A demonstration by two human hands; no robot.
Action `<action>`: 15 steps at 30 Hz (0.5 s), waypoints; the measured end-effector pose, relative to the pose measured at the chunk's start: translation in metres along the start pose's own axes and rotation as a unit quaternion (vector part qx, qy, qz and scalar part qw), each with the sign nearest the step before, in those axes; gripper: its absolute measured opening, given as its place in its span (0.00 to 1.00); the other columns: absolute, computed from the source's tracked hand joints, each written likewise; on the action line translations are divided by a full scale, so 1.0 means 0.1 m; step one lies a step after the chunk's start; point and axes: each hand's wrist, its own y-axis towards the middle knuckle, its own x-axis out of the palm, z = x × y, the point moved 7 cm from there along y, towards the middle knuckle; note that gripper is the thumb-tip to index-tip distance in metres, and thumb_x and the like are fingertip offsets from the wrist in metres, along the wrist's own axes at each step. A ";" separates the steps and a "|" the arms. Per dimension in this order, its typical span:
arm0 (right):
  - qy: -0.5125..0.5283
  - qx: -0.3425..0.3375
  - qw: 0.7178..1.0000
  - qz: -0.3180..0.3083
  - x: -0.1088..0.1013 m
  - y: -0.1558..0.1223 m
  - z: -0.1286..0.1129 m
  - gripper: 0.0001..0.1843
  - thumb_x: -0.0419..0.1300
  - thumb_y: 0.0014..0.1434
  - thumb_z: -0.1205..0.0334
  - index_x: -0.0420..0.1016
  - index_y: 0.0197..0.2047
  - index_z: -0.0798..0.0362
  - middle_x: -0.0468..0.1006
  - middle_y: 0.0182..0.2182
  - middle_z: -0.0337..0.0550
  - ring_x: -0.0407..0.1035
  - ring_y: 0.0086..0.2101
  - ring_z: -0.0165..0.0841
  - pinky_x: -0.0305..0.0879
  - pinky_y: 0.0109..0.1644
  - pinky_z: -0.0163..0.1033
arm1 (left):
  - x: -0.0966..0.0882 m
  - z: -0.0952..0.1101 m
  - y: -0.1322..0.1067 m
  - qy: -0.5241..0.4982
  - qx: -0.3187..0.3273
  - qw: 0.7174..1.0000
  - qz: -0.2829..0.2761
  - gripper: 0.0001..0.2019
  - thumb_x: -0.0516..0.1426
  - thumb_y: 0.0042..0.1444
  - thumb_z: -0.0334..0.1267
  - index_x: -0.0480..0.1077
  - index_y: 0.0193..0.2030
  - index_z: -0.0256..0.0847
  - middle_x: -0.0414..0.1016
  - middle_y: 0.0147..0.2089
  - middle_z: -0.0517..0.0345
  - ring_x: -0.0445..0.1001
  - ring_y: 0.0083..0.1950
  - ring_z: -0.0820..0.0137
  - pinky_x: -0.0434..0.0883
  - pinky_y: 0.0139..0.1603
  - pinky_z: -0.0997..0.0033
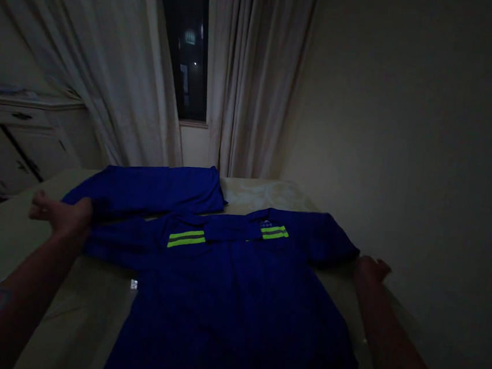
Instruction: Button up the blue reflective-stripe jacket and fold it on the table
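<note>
We note the shirt (pixel 235 299) laid out on the table (pixel 271 194), left hand (pixel 64 213) and right hand (pixel 371 268) at its sleeves (pixel 332 239); whether they pinch, we cannot tell. Uneven pulling could skew it.

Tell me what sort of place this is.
Probably a room in a home, perhaps at night: long pale curtains hang beside a dark window, and a pale cabinet with dark handles stands at the left.
</note>
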 end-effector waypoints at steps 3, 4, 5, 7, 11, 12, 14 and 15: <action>-0.029 0.005 0.998 0.053 -0.24 -0.05 0.13 0.30 0.56 0.54 0.61 0.69 0.61 0.52 0.73 0.56 0.69 0.71 0.56 0.60 0.66 0.59 0.69 | 0.56 0.07 -0.11 0.063 0.003 0.996 -0.057 0.31 0.56 0.60 0.59 0.69 0.63 0.40 0.79 0.58 0.41 0.79 0.59 0.46 0.78 0.55 0.44; -0.029 -0.025 0.999 0.038 -0.17 -0.11 0.05 0.29 0.57 0.55 0.60 0.70 0.61 0.53 0.73 0.57 0.67 0.71 0.56 0.58 0.65 0.61 0.67 | 0.76 0.12 -0.13 0.084 0.006 0.993 -0.079 0.31 0.56 0.60 0.59 0.69 0.63 0.40 0.78 0.59 0.39 0.79 0.60 0.45 0.77 0.56 0.44; -0.025 -0.071 0.997 -0.006 -0.01 -0.20 -0.08 0.28 0.57 0.56 0.58 0.71 0.60 0.54 0.75 0.56 0.64 0.72 0.55 0.55 0.66 0.62 0.64 | 0.95 0.17 -0.14 0.104 0.010 0.989 -0.102 0.31 0.55 0.60 0.58 0.69 0.64 0.39 0.77 0.61 0.38 0.78 0.60 0.45 0.76 0.57 0.43; -0.015 -0.198 0.966 -0.166 0.48 -0.54 -0.46 0.26 0.57 0.61 0.51 0.74 0.59 0.54 0.78 0.53 0.59 0.74 0.53 0.50 0.68 0.62 0.59 | 1.30 0.24 -0.13 0.148 0.015 0.978 -0.149 0.31 0.53 0.62 0.57 0.69 0.64 0.37 0.75 0.63 0.34 0.77 0.61 0.44 0.74 0.59 0.43; -0.109 -0.379 0.814 -0.427 1.36 -1.51 -1.02 0.34 0.62 0.64 0.42 0.70 0.67 0.52 0.71 0.66 0.58 0.68 0.62 0.49 0.63 0.66 0.55 | 1.74 0.14 -0.04 0.216 0.010 0.954 -0.209 0.32 0.53 0.62 0.54 0.68 0.64 0.30 0.74 0.63 0.27 0.77 0.61 0.43 0.73 0.60 0.47; -0.154 -0.390 0.788 -0.451 1.51 -1.68 -1.06 0.38 0.65 0.63 0.42 0.67 0.70 0.51 0.69 0.68 0.58 0.66 0.64 0.49 0.63 0.66 0.54 | 1.79 0.08 -0.03 0.217 0.011 0.950 -0.224 0.31 0.56 0.60 0.54 0.70 0.62 0.32 0.76 0.62 0.29 0.78 0.61 0.45 0.73 0.59 0.50; -0.239 -0.386 0.753 -0.477 1.70 -1.90 -1.08 0.41 0.68 0.62 0.44 0.65 0.72 0.51 0.70 0.67 0.59 0.67 0.63 0.49 0.64 0.64 0.50 | 1.84 -0.01 -0.03 0.206 0.025 0.944 -0.257 0.27 0.60 0.57 0.52 0.73 0.59 0.37 0.80 0.59 0.35 0.79 0.59 0.48 0.74 0.58 0.56; -0.267 -0.379 0.741 -0.486 1.77 -1.96 -1.07 0.37 0.68 0.63 0.46 0.67 0.70 0.52 0.74 0.64 0.59 0.70 0.61 0.48 0.66 0.61 0.47 | 1.82 -0.03 -0.03 0.200 0.037 0.941 -0.269 0.24 0.60 0.56 0.50 0.74 0.57 0.40 0.81 0.58 0.39 0.80 0.59 0.50 0.74 0.58 0.58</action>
